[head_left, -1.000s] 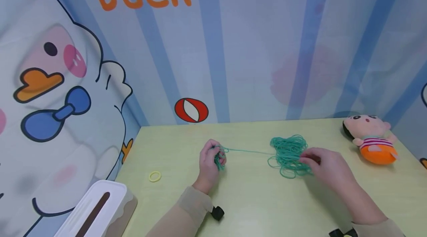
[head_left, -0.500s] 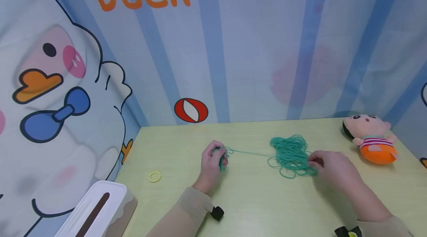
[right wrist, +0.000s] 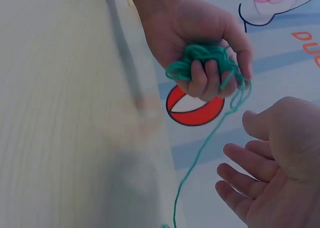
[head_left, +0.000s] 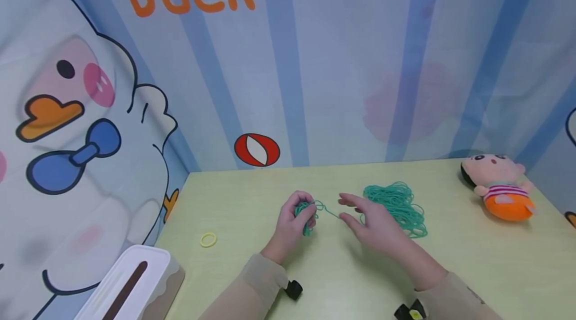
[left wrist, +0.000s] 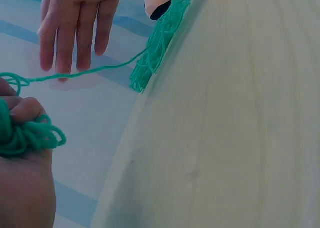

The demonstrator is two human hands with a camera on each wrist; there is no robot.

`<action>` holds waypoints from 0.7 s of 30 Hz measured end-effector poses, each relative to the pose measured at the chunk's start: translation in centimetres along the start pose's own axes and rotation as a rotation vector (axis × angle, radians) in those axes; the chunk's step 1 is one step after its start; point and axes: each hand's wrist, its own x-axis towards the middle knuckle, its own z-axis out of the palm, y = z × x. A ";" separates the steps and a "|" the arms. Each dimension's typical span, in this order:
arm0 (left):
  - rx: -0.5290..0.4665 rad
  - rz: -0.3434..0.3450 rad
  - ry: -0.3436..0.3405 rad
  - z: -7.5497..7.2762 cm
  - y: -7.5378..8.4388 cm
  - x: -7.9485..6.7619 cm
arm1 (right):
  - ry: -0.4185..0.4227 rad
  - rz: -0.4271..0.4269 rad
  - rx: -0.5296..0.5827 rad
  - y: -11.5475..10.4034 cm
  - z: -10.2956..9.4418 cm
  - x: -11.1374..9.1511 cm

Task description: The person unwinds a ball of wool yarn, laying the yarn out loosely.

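Note:
My left hand (head_left: 292, 222) curls its fingers round a bunch of green yarn (right wrist: 207, 58), loops poking out of the fist in the right wrist view. A single strand (left wrist: 100, 68) runs from that bunch to a loose pile of green yarn (head_left: 396, 205) lying on the table. Between the two, my right hand (head_left: 378, 222) is held above the table, thumb and fingers spread with nothing gripped. In the left wrist view its fingers (left wrist: 82, 35) hang down near the strand; whether they touch it I cannot tell.
A yellow ring (head_left: 208, 239) lies on the table (head_left: 243, 200) left of my left hand. At the front left stands a white lidded box (head_left: 135, 280) with a slot. A small doll (head_left: 499, 187) lies at the back right. A printed curtain (head_left: 333, 60) hangs behind.
My right hand has let go of the yarn pile's right side and moved left towards the left hand, its fingers spreading. The left hand has shifted slightly right, still holding its bunch.

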 end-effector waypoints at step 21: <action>0.145 -0.115 0.134 -0.3 -0.5 0.3 | 0.268 0.033 -0.123 -0.4 -3.2 -0.4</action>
